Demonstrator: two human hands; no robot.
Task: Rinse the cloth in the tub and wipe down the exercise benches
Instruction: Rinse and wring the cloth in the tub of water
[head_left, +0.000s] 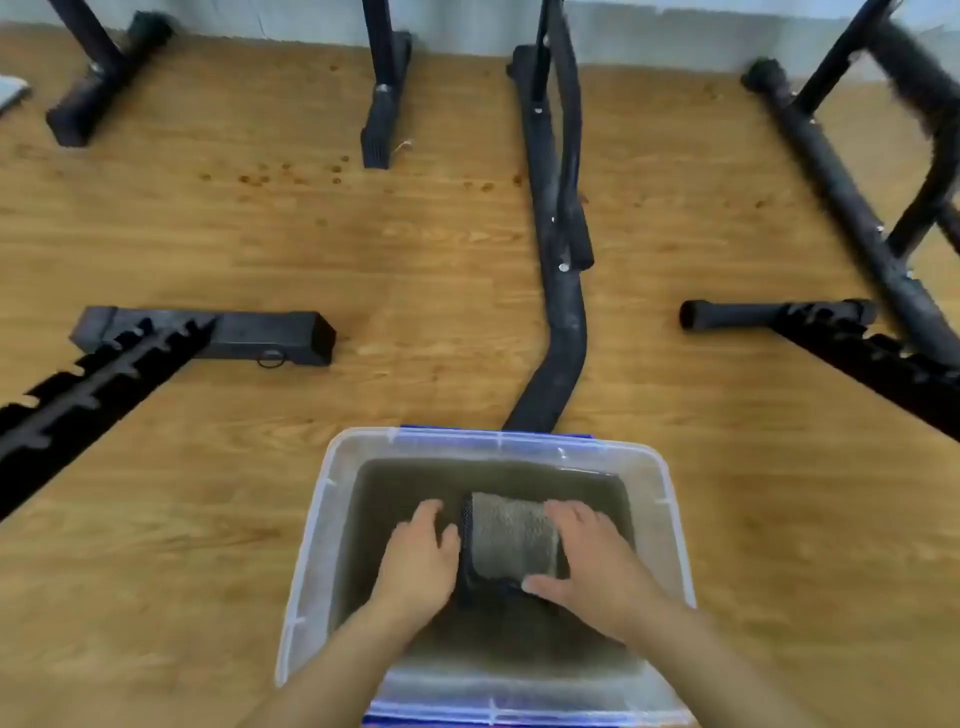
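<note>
Light wood-grain plank floor (208, 519) filling most of the view, pale wall (467, 31) along the top edge, scatter of small brown spots (291, 174) on the boards, upper centre, small pale scrap (402, 147) just beside them, 1 pale flat object (10, 88) cut off at the far left edge, too blurred to identify.

One tub (318, 525) sits near. One cloth (511, 535) is in it. There are two hands: a left hand (422, 564) and a right hand (597, 569). There are two notched rails: a left rail (98, 382) and a right rail (862, 351).
</note>
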